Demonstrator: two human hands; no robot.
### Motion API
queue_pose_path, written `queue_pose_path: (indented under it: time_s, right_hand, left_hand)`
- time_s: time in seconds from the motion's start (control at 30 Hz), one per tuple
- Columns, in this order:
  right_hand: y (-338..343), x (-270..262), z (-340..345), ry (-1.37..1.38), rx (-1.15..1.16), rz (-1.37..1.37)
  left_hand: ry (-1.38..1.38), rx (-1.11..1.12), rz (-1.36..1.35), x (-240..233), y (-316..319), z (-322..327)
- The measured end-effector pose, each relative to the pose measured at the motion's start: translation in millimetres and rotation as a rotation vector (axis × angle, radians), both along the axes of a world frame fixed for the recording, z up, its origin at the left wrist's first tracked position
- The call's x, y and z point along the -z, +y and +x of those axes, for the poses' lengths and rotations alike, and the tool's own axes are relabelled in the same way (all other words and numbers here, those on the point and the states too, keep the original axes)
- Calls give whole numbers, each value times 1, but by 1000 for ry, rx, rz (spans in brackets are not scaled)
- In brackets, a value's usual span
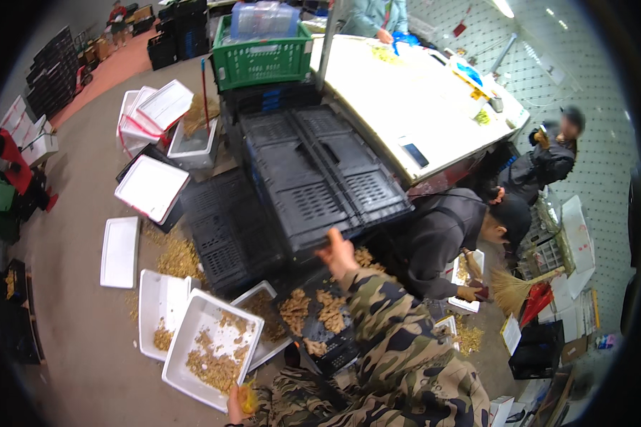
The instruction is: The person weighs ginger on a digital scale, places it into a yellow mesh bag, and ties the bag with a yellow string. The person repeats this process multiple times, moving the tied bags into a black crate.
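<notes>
With my left hand I grip the lower right rim of a white foam box, tilted, with brown crumbs and scraps inside. Something yellow shows beside that hand. My right hand is at the near edge of a black folding crate atop a stack; its fingers are partly hidden, and I cannot tell whether it grips the edge. Below it, pieces of ginger root lie in a black crate. Another white foam box stands behind the one I hold.
On the right a co-worker bends over a foam box beside a straw broom. A white table bears a phone. Foam lids and scattered scraps lie on the left floor. A green crate tops the rear stack.
</notes>
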State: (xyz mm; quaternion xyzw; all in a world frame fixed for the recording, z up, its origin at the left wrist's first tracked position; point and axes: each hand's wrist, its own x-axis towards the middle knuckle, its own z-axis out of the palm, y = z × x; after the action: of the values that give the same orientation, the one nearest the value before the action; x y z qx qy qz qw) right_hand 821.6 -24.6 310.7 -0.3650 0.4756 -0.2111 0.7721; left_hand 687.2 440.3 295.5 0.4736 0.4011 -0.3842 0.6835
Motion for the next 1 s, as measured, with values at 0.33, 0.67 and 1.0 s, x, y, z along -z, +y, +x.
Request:
queue_pose_path:
  time_s: [0.33, 0.67, 1.0]
  right_hand:
    - [222, -14, -185, 158, -291, -137]
    - [323, -15, -334, 61, 199, -27]
    - [457, -18, -458, -329, 629, 199]
  left_hand:
    - [-327, 251, -279, 3, -168, 181]
    - [-453, 436, -402, -52, -195, 126]
    - [-989, 967, -134, -27, -93, 26]
